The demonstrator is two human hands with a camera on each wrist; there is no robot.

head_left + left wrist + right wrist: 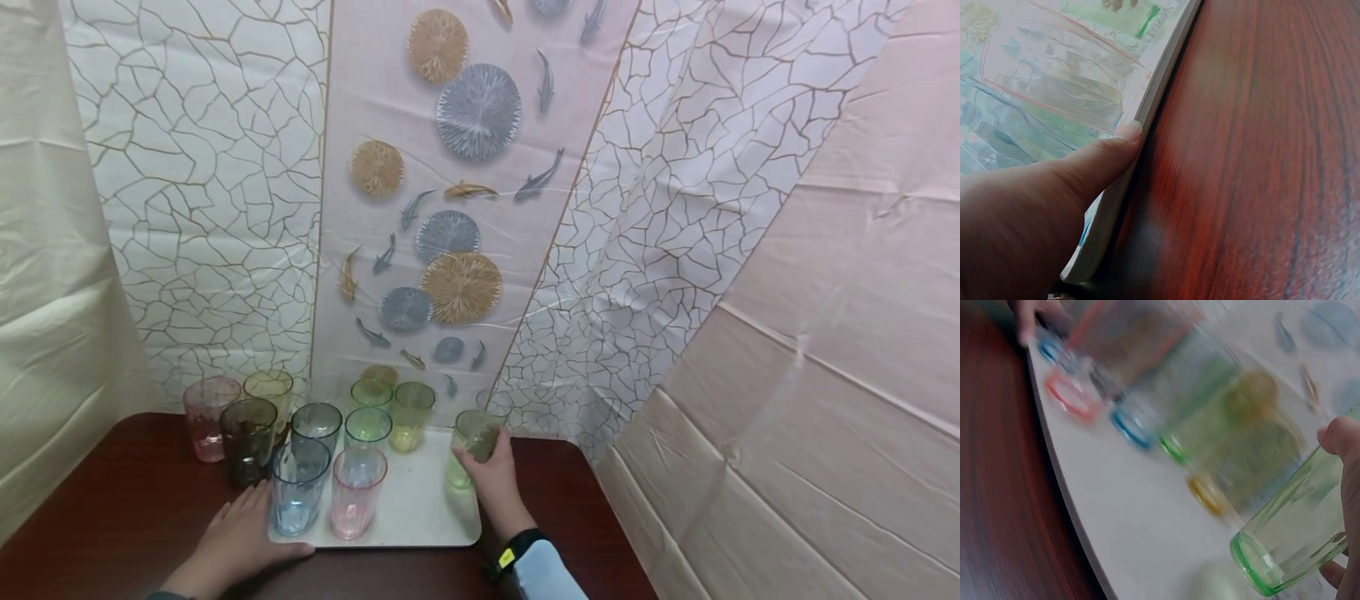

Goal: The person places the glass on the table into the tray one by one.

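Note:
A light green drinking glass (pixel 474 437) is gripped by my right hand (pixel 491 475), thumb and fingers round its side. In the right wrist view, the glass base (pixel 1257 565) is low over the white tray (pixel 420 500); whether it touches is unclear. My left hand (pixel 243 533) lies at the tray's front left corner, fingers extended along the side and thumb (pixel 1100 156) against the front edge. Beside that hand, a blue glass (pixel 300 492) and a pink glass (pixel 358 500) stand on the tray. Behind them are a grey-blue glass (pixel 317 427), green glasses (pixel 368 429) and a yellow glass (pixel 408 425).
Left of the tray, on the dark red-brown table (pixel 97 500), stand a pink glass (pixel 210 425), a dark smoky glass (pixel 247 442) and a yellow glass (pixel 272 387). A patterned curtain (pixel 465 208) hangs behind the table, with plain cloth (pixel 810 375) at the right.

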